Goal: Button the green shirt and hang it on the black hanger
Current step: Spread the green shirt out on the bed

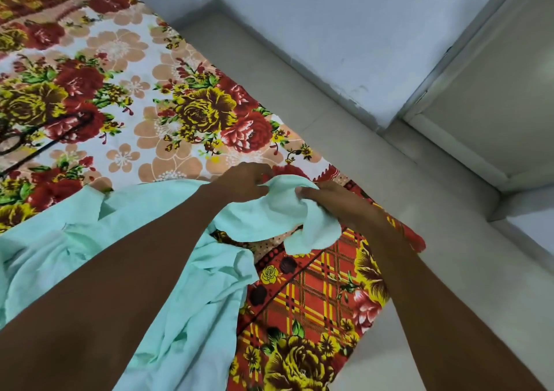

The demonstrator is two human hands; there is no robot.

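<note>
Crumpled mint-green shirt (168, 234) on bed; black hanger (39, 138) beyond.

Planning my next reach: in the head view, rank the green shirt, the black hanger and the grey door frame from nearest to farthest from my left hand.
1. green shirt: gripped by the left hand.
2. grey door frame: upper right, across the floor.
3. black hanger: far left edge, on the floral sheet.

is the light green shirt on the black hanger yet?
No: the light green shirt lies crumpled on the floral bedsheet, both hands pinching its cloth, while the black wire hanger lies apart at far left.
</note>
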